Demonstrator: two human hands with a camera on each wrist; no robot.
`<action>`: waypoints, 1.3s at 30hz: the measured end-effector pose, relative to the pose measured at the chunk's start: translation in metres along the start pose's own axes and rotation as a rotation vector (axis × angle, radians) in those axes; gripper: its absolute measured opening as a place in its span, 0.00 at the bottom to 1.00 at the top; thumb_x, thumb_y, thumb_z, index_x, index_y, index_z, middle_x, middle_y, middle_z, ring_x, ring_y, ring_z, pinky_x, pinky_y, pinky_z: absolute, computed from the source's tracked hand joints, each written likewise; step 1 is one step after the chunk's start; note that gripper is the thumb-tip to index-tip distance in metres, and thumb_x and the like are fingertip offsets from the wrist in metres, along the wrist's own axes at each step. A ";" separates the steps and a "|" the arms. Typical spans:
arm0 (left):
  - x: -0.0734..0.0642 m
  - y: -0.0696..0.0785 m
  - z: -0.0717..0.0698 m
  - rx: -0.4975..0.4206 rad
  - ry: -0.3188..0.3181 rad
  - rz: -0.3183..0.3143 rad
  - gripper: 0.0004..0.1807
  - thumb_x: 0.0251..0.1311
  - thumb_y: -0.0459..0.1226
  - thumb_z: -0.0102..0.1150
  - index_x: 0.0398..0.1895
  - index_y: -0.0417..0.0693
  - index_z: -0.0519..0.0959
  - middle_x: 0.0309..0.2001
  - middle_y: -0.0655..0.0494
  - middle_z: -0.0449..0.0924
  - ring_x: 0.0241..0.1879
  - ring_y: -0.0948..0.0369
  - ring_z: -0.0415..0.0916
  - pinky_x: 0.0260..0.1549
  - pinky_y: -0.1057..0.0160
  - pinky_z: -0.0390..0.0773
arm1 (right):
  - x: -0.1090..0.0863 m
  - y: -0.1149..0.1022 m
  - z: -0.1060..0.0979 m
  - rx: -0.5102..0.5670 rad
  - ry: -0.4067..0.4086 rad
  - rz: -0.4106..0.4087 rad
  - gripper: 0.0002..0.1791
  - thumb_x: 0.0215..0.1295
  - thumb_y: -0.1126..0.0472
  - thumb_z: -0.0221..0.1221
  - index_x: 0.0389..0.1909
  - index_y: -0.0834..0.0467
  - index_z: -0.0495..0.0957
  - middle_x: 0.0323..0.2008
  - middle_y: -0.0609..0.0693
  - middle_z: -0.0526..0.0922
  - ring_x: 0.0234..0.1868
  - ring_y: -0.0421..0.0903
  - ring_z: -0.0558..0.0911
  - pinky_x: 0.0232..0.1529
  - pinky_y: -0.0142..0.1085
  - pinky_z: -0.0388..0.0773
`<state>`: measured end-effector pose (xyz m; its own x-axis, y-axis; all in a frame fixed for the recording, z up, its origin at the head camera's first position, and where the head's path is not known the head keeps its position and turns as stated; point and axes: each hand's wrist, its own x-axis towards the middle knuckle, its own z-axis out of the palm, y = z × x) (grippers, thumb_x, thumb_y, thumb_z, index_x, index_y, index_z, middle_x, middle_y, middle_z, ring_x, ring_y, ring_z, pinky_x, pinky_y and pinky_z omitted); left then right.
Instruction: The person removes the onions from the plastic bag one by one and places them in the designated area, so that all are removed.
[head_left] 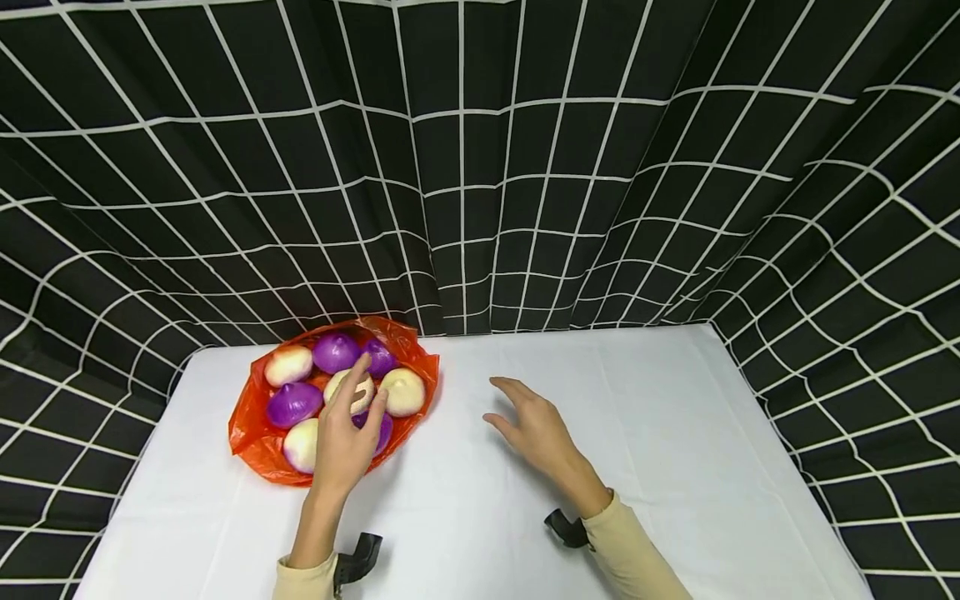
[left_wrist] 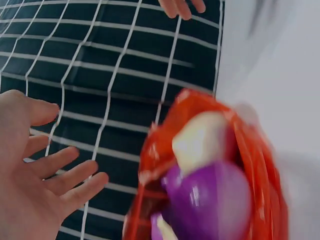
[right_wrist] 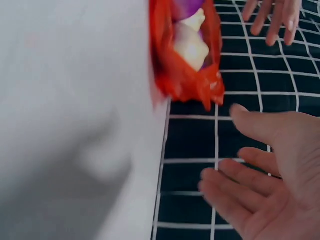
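Note:
A red plastic bag [head_left: 251, 429] lies spread open at the left of the table, with several purple-and-cream turnips in it. Some show a purple side [head_left: 294, 406], others a cream side [head_left: 405, 392]. Over the bag's right half is my left hand [head_left: 343, 442], its fingers extended and thumb apart, hiding part of the turnips. In the left wrist view that hand [left_wrist: 40, 185] holds nothing, and the bag [left_wrist: 267, 175] looks blurred. My right hand [head_left: 542, 429] hovers right of the bag, apart from it. The right wrist view shows this hand [right_wrist: 280, 175] with loosely extended fingers and nothing held.
A white cloth covers the table [head_left: 675, 433]. Black curtains with a white grid [head_left: 495, 167] stand behind it and along both sides. Black camera mounts sit on the left wrist [head_left: 358, 558] and the right wrist [head_left: 566, 529].

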<state>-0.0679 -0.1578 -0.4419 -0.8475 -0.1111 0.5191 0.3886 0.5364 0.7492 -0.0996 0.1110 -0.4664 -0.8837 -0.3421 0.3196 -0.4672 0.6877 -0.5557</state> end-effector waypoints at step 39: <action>-0.069 -0.090 -0.097 0.212 0.265 -0.676 0.37 0.68 0.38 0.54 0.76 0.40 0.52 0.69 0.33 0.62 0.49 0.51 0.76 0.33 0.87 0.65 | 0.075 -0.056 0.085 0.075 -0.213 -0.152 0.32 0.55 0.56 0.72 0.60 0.62 0.75 0.58 0.54 0.78 0.61 0.49 0.75 0.62 0.39 0.70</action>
<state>-0.0099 -0.2794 -0.5053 -0.7509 -0.6561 0.0763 -0.2853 0.4263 0.8584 -0.1418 -0.0078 -0.4768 -0.7861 -0.5699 0.2395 -0.5885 0.5715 -0.5719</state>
